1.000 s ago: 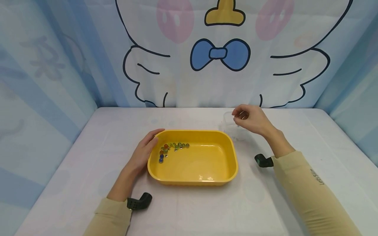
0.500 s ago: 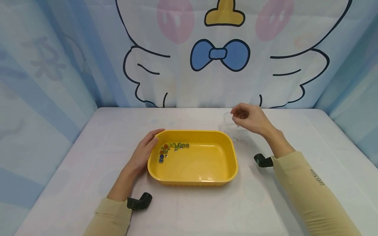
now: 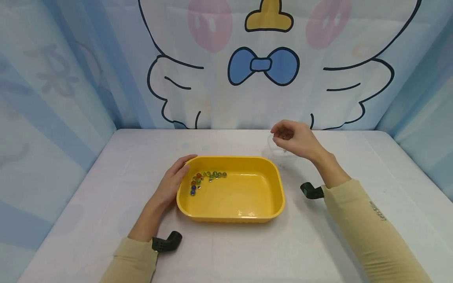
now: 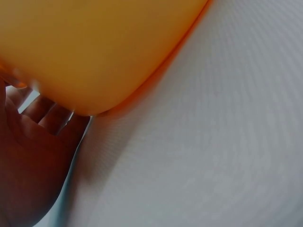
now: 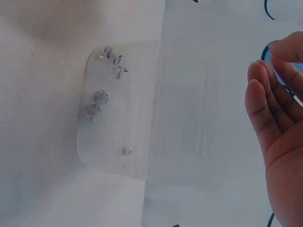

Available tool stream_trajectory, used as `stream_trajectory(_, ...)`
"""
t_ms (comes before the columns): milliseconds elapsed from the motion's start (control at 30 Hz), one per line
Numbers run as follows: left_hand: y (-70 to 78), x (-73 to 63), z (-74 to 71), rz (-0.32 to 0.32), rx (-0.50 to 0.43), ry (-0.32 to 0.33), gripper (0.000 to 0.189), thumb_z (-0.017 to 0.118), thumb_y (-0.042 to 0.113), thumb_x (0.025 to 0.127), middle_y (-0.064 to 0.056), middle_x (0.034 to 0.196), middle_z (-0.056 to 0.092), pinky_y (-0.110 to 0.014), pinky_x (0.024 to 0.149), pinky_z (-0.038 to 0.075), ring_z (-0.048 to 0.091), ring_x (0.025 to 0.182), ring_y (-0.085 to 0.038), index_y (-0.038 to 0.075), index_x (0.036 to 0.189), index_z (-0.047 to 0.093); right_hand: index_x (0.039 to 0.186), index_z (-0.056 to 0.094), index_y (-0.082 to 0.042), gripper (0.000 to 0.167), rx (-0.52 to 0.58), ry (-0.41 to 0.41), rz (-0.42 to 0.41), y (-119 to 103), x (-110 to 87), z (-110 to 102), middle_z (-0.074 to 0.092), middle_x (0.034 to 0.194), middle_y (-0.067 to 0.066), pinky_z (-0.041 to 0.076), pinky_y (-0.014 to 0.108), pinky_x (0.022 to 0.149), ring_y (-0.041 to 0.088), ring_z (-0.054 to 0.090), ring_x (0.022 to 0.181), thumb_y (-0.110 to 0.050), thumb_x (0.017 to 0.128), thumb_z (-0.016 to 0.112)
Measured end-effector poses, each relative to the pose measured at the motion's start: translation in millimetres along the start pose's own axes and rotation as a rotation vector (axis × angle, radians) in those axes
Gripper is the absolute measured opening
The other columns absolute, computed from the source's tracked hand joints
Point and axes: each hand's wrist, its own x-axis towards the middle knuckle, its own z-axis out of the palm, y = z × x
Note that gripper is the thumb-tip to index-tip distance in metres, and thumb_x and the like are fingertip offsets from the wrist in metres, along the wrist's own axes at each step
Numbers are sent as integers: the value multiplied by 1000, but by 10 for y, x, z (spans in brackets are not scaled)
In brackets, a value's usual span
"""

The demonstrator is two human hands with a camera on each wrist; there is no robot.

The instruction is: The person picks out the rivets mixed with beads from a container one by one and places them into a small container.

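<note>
marbles [image 3: 198, 181] lie in the yellow tray [image 3: 240, 196], its left rim gripped by the left hand [image 3: 173, 179]. the right hand [image 3: 296, 138], half curled, is near a clear container [image 5: 113, 132], any hold impossible to tell; only the right wrist view clearly shows shiny pieces [image 5: 101, 97] inside.

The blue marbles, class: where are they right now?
In the head view, the blue marbles lie in the yellow tray near its left wall, just below an orange marble.
</note>
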Motion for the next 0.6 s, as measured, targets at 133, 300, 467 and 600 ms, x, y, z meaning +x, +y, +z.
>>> stream_trajectory(133,11,-8,5,-2,-1,5,42,35,23,110,-6,152,44,-45,120,22,37,141,-25,19,151,45,106,67,1,15,4,5,-19,-41,33,14,67,97,10,49,19,75,23,58,84,-2,92,66)
stream_trajectory(300,18,-11,10,-10,1,8,42,36,24,110,-5,152,45,-45,120,22,38,141,-24,20,151,45,105,67,0,13,8,9,-38,-121,73,22,66,95,9,49,19,75,22,58,84,-2,92,66)
stream_trajectory(467,17,-8,9,-6,0,5,42,36,23,110,-5,152,45,-46,120,22,37,141,-24,20,151,44,105,68,-1,13,18,6,-51,-206,104,31,66,96,9,49,18,76,21,57,84,-1,92,66)
stream_trajectory(600,13,-13,4,-3,6,5,42,36,23,110,-5,152,45,-46,120,22,37,141,-24,19,151,45,106,68,0,14,30,10,-68,-270,126,36,67,97,10,49,17,76,20,57,85,-1,92,67)
